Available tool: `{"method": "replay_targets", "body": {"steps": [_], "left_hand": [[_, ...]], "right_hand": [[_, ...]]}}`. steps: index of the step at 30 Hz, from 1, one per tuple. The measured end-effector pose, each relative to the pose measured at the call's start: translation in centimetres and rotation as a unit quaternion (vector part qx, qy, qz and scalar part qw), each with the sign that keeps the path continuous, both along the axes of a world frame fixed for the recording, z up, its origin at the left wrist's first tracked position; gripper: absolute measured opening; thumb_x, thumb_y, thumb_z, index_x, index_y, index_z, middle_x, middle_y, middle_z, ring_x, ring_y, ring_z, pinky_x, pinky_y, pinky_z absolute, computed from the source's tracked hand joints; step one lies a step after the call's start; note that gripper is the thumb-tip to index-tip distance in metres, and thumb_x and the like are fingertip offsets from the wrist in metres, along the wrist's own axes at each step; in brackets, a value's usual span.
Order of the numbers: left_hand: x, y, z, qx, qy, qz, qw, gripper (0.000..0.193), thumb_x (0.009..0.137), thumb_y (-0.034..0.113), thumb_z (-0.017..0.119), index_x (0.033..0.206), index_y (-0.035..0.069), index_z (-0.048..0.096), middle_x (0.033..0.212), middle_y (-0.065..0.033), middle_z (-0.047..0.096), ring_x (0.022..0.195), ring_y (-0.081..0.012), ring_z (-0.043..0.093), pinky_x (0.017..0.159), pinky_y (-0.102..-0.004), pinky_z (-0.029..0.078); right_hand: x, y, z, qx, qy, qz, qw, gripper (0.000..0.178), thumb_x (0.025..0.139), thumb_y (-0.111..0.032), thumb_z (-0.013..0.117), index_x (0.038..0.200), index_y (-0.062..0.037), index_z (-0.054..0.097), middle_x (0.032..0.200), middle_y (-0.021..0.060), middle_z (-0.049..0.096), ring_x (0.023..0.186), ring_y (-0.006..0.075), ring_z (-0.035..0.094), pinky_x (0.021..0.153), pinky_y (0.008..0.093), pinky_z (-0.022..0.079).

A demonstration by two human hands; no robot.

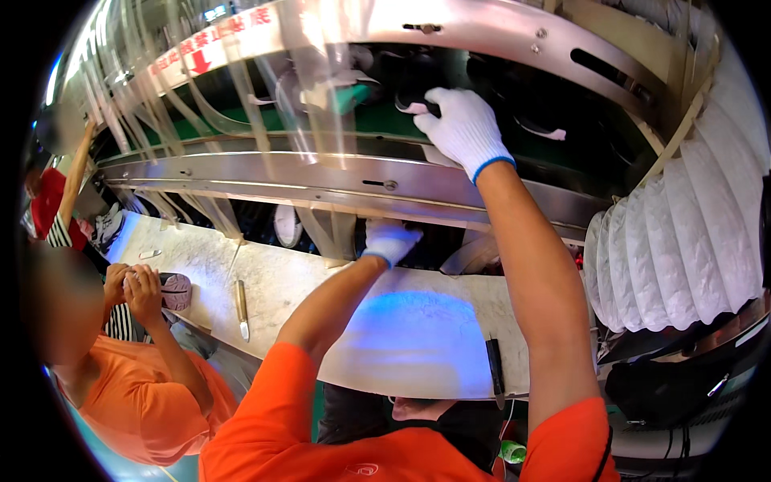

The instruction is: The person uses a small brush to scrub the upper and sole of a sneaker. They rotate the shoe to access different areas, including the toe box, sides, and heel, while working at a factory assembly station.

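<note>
My right hand (pixel 466 128), in a white knit glove with a blue cuff, reaches over the metal rail (pixel 385 185) onto the upper level of the machine. Its thumb and forefinger close on the pale edge of a dark shoe (pixel 414 106), whose body is lost in shadow. Lower down, my left hand (pixel 391 241), gloved the same way, reaches into the gap beneath the rail. Blur and shadow hide what its fingers do. A pale shoe (pixel 287 225) sits in that gap to the left, and another light-edged dark piece (pixel 542 130) lies right of my right hand.
Clear plastic strips (pixel 321 104) hang on the left. A worktop (pixel 409 337) holds a wooden-handled knife (pixel 242 309) and a black-handled tool (pixel 495 369). A white flexible duct (pixel 675 241) stands right. At left, a co-worker in orange (pixel 152 394) holds a shoe (pixel 175 291).
</note>
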State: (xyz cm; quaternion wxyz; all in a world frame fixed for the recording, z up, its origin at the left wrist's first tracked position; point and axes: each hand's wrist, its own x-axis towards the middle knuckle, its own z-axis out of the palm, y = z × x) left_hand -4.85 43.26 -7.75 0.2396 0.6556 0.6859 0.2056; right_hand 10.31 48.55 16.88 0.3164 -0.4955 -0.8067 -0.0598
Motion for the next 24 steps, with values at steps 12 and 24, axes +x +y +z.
{"method": "replay_targets", "body": {"steps": [12, 24], "left_hand": [[-5.2, -7.7, -1.8, 0.085, -0.495, 0.160, 0.850, 0.042, 0.105, 0.034, 0.075, 0.130, 0.000, 0.075, 0.123, -0.0149, 0.082, 0.107, -0.0267, 0.079, 0.089, -0.0399, 0.061], [-5.8, -40.4, 8.3, 0.138, -0.470, 0.293, 0.821, 0.075, 0.104, 0.025, 0.076, 0.166, 0.002, 0.042, 0.153, -0.0219, 0.063, 0.124, -0.0355, 0.074, 0.097, -0.0430, 0.064]], "right_hand": [[-0.9, 1.1, -0.6, 0.059, 0.012, 0.036, 0.998, 0.053, 0.096, -0.036, 0.074, 0.142, -0.0096, 0.073, 0.140, 0.0177, 0.076, 0.131, 0.0425, 0.068, 0.114, 0.0527, 0.056], [-0.8, 0.2, -0.4, 0.032, 0.039, 0.101, 0.994, 0.031, 0.101, -0.034, 0.068, 0.122, -0.0211, 0.086, 0.121, 0.0164, 0.081, 0.112, 0.0402, 0.076, 0.102, 0.0488, 0.059]]}}
